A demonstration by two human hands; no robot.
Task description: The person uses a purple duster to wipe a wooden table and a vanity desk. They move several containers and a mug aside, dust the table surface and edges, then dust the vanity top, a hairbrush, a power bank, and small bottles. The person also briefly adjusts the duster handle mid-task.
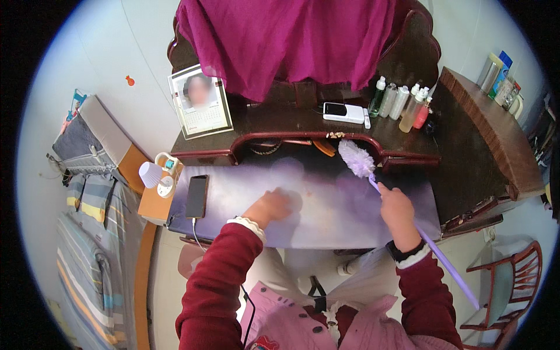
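My right hand (pixel 397 212) grips the purple handle (pixel 450 267) of a fluffy duster. The lilac duster head (pixel 356 158) points away from me, at the right side of the dresser's curved front recess. Its handle runs back under my right forearm towards the chair. My left hand (pixel 273 204) is over the middle of the shiny purple-white dresser top cover (pixel 323 227). Its fingers curl downward and their undersides are hidden, so whether it holds anything cannot be seen. Left of it lies a dark smartphone (pixel 197 196) with a white cable plugged in.
On the dresser's raised shelf stand a framed calendar with a picture (pixel 202 105), a white device (pixel 343 113) and several bottles (pixel 398 103). A magenta cloth (pixel 284 43) hangs above. At left are a small lamp (pixel 151 175) and a bed (pixel 92 271); a wooden chair (pixel 503 284) stands right.
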